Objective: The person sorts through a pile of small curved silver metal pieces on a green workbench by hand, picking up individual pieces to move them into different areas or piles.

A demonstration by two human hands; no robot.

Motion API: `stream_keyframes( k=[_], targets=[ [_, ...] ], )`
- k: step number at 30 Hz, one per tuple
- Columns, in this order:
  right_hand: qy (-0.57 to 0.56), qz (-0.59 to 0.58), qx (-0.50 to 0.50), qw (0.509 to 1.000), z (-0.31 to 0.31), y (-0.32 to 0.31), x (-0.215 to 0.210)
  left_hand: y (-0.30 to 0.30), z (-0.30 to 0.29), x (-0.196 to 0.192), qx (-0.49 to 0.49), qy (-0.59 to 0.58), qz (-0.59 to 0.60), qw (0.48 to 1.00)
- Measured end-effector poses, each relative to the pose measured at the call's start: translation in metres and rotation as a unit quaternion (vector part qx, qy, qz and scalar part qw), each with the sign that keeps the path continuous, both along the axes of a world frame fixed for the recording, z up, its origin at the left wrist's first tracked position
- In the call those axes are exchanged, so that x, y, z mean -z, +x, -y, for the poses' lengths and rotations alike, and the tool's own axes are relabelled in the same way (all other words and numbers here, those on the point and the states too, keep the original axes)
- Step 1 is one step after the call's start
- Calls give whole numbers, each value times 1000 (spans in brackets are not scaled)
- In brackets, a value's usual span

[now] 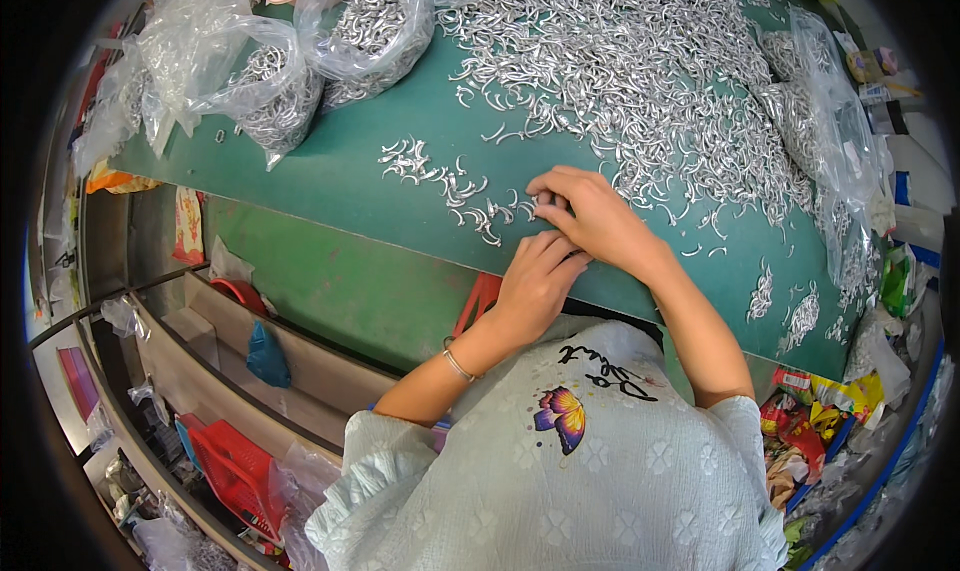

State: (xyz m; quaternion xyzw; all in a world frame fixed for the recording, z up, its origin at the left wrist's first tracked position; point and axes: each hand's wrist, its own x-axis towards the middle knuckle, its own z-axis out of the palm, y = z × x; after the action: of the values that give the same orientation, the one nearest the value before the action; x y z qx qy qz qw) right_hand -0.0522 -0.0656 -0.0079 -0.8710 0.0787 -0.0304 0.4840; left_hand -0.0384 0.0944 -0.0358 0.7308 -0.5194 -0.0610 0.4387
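Observation:
Small curved silver metal pieces (620, 61) lie in a wide heap on the green tabletop (350, 201). A smaller loose group of the same pieces (430, 166) is strung out to the left of my hands. My right hand (585, 213) is bent over the right end of that group, fingers curled and tips close to a few pieces. Just below it, at the table's near edge, my left hand (540, 281) has its fingers curled together, the tips tucked by the right hand. What either hand pinches is hidden or too small to make out.
Clear plastic bags of metal pieces (275, 101) stand at the back left; another full bag (820, 121) slumps at the right. Small piles (802, 316) sit near the right front corner. Below the table are a red plastic basket (235, 471) and colourful wrappers (810, 416).

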Motion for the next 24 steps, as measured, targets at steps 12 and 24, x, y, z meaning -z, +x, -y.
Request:
stream_keyframes(
  k=[12, 24],
  targets=[
    [-285, 128, 26, 950, 41, -19, 14, 0, 2, 2, 3, -14, -2, 1000],
    [-332, 65, 109, 935, 79, -85, 8, 0, 4, -2, 13, -9, -7, 1000]
  ],
)
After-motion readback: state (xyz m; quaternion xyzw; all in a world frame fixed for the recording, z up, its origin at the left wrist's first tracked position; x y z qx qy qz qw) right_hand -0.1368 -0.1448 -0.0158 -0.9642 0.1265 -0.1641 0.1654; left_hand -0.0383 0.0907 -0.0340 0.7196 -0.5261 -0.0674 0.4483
